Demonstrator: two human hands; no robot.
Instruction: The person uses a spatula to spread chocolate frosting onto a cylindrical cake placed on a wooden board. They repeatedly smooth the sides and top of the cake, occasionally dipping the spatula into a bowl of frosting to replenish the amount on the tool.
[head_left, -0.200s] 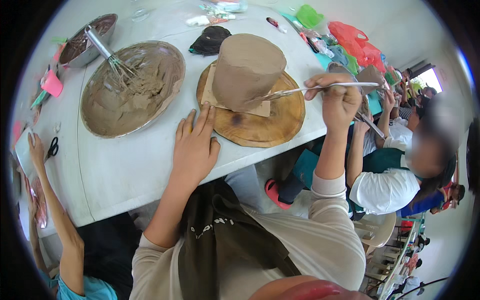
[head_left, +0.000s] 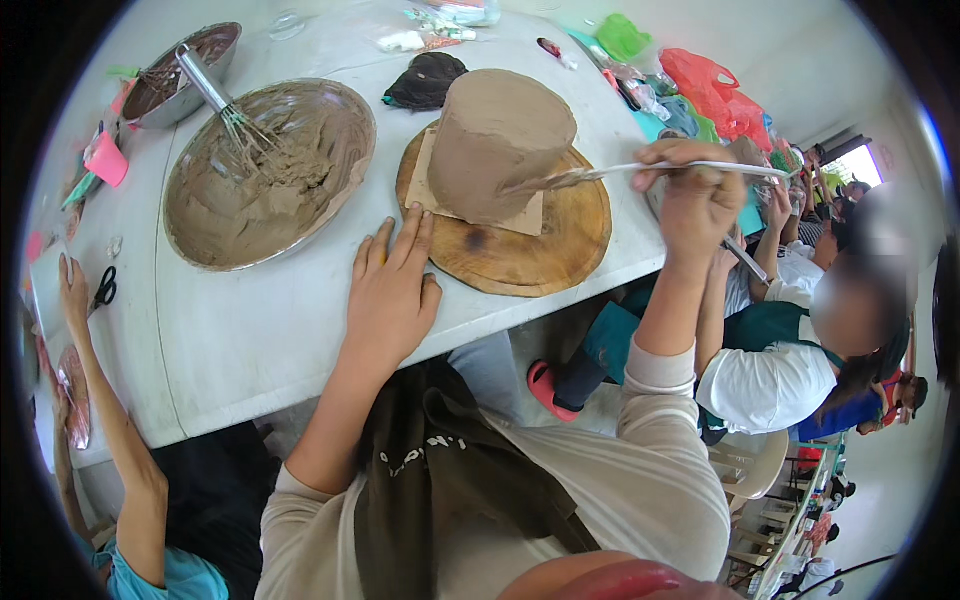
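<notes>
A cake (head_left: 505, 140) coated in brown frosting stands on a square board (head_left: 421, 178), which lies on a round wooden board (head_left: 520, 265). My right hand (head_left: 692, 195) is closed round the handle of a slim silver spreader (head_left: 712, 166). Its frosting-smeared end reaches the lower right side of the cake; the blade's exact shape is hidden by frosting. My left hand (head_left: 392, 295) lies with fingers stretched out on the table, fingertips at the square board's near left corner. It holds nothing.
Left of the cake is a metal bowl (head_left: 330, 215) of brown frosting with a whisk (head_left: 205, 82) in it. A second bowl (head_left: 195, 97), a pink cup (head_left: 106, 160) and scissors (head_left: 105, 287) lie further left. Behind sits a black cloth-like bundle (head_left: 428, 80). Co-workers are on both sides.
My right hand has moved slightly right and down with the spreader, and its smeared end has drawn to the right along the cake's side. My left hand stays in place.
</notes>
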